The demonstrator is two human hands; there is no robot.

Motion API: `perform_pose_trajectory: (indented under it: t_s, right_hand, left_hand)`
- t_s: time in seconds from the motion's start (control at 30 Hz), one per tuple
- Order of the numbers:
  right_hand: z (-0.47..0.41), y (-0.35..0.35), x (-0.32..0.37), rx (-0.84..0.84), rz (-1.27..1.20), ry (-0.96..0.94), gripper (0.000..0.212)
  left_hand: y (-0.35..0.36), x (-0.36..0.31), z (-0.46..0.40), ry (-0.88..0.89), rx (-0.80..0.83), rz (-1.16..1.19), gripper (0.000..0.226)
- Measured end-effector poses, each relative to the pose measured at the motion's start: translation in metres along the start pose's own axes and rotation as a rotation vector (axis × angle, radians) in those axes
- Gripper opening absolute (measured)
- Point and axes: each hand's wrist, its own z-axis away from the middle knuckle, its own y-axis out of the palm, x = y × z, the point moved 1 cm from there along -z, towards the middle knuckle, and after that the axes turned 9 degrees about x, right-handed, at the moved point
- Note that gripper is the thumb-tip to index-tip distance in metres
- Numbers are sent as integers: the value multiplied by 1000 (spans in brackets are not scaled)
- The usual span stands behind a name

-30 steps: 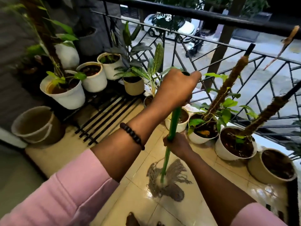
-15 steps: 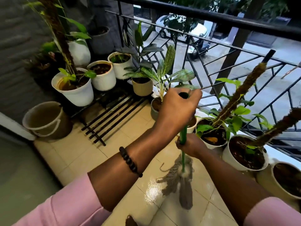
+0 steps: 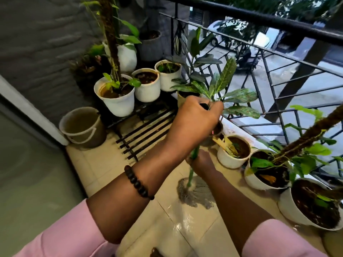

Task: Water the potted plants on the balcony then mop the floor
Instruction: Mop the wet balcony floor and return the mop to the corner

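since the earlier frame, the mop head (image 3: 194,193) had slid along the wet floor (image 3: 167,229) toward the row of white pots (image 3: 233,152) by the railing (image 3: 259,52), its handle standing steeper. nearest, pink sleeves framed both forearms, a beaded bracelet (image 3: 138,182) on the left wrist. the right hand (image 3: 201,161) kept its grip closed low on the green mop handle (image 3: 191,171); the left hand (image 3: 194,119) was wrapped around its top end. farther back stood a bucket (image 3: 81,127) and more potted plants (image 3: 117,93) on a black rack.
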Motion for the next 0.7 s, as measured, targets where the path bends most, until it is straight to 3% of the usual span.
perform_pose_trajectory:
  t_s: [0.17,0.4,0.7]
  right_hand:
    - [-16,29,42,140,-22,-31,30]
    - [-25,33,55,350,155,-34,21]
    - [-34,-13,47,302,403,-28,26]
  left_hand:
    - [-53,6,-29,-66,-94,-2,34]
    - [-86,28,-43,-58,-124,147,38]
    - [-74,32,-48,55,-10,252,40]
